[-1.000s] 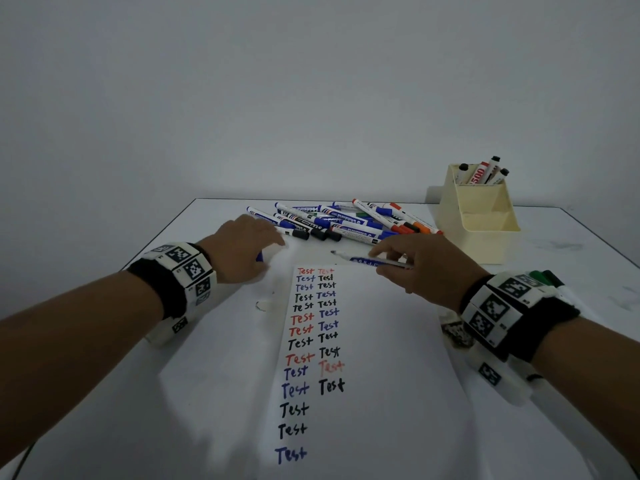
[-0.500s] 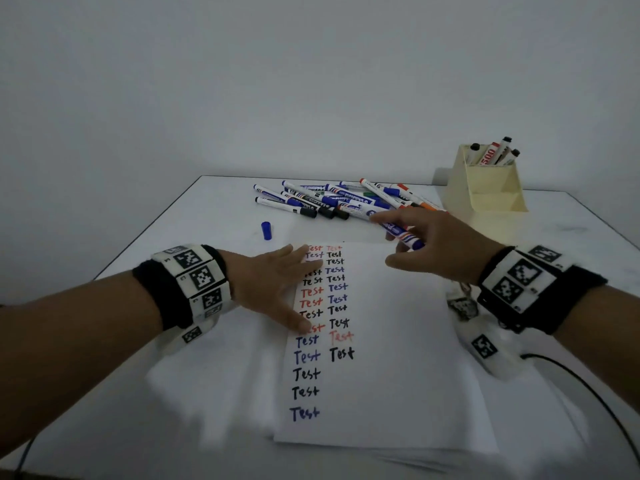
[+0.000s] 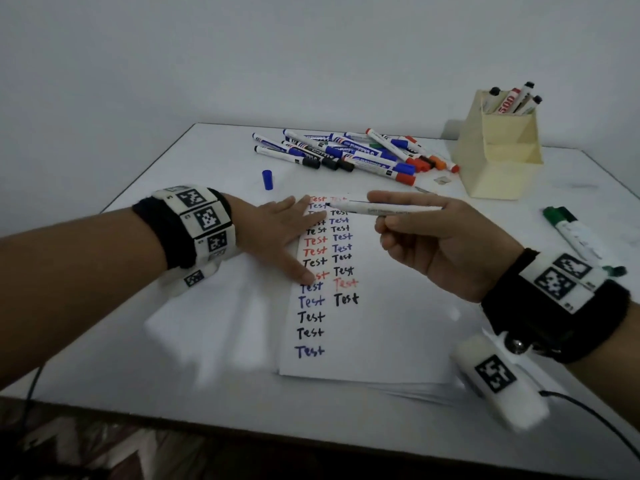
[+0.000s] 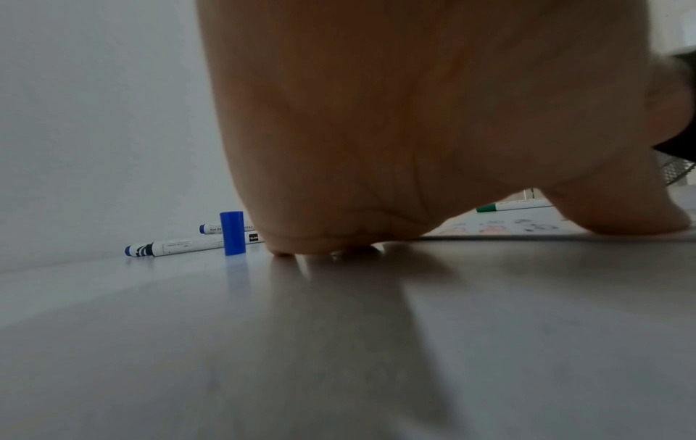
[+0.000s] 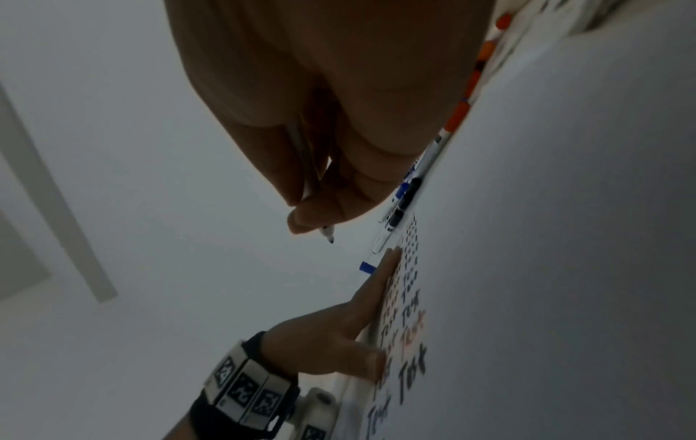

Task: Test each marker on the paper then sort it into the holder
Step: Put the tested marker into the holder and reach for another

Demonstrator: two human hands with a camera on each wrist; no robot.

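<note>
My right hand [image 3: 412,223] grips an uncapped white marker [image 3: 384,207] level above the paper [image 3: 388,327], its dark tip [image 5: 330,239] pointing left. Its blue cap [image 3: 267,179] stands upright on the table, also seen as the blue cap [image 4: 232,232] in the left wrist view. My left hand [image 3: 280,233] lies flat with fingers spread on the paper's left edge, over the columns of "Test" words. A pile of markers [image 3: 353,155] lies behind the paper. The cream holder [image 3: 498,157] at the back right has several markers in its rear compartment.
A green-capped marker [image 3: 571,230] lies on the table at the far right. A black cable [image 3: 595,424] runs from my right wrist camera near the table's front edge. A small scrap [image 3: 441,180] lies beside the holder.
My right hand lifted the marker off the table and now holds it above the paper. My left hand left the cap standing and came to lie flat on the paper.
</note>
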